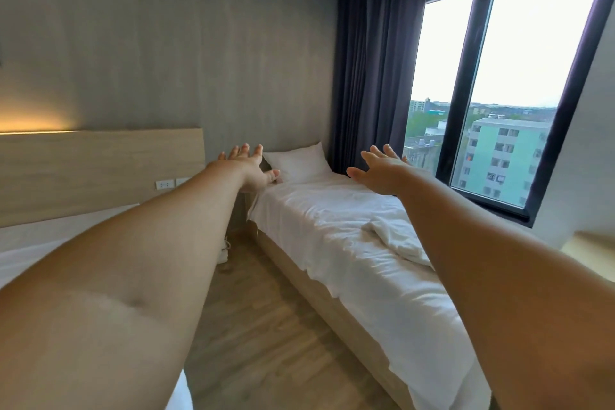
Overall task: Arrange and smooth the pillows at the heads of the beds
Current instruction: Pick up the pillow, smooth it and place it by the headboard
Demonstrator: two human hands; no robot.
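A white pillow [298, 161] lies flat at the head of the right-hand single bed [359, 243], against the grey wall. Both my arms stretch out toward it. My left hand [251, 166] hovers with fingers spread just left of the pillow, its thumb near the pillow's left corner. Over the bed's right side, my right hand [382, 171] is open and empty, apart from the pillow. The white sheet is wrinkled, with a bunched fold [396, 240] mid-bed. A second bed [40, 240] shows at the left; its pillow is out of view.
A wooden headboard [100, 170] with wall sockets [165, 184] backs the left bed. A wood-floor aisle [263, 326] runs between the beds, with a white cable or slippers [224, 251] on it. Dark curtains [372, 70] and a large window [506, 93] stand right of the bed.
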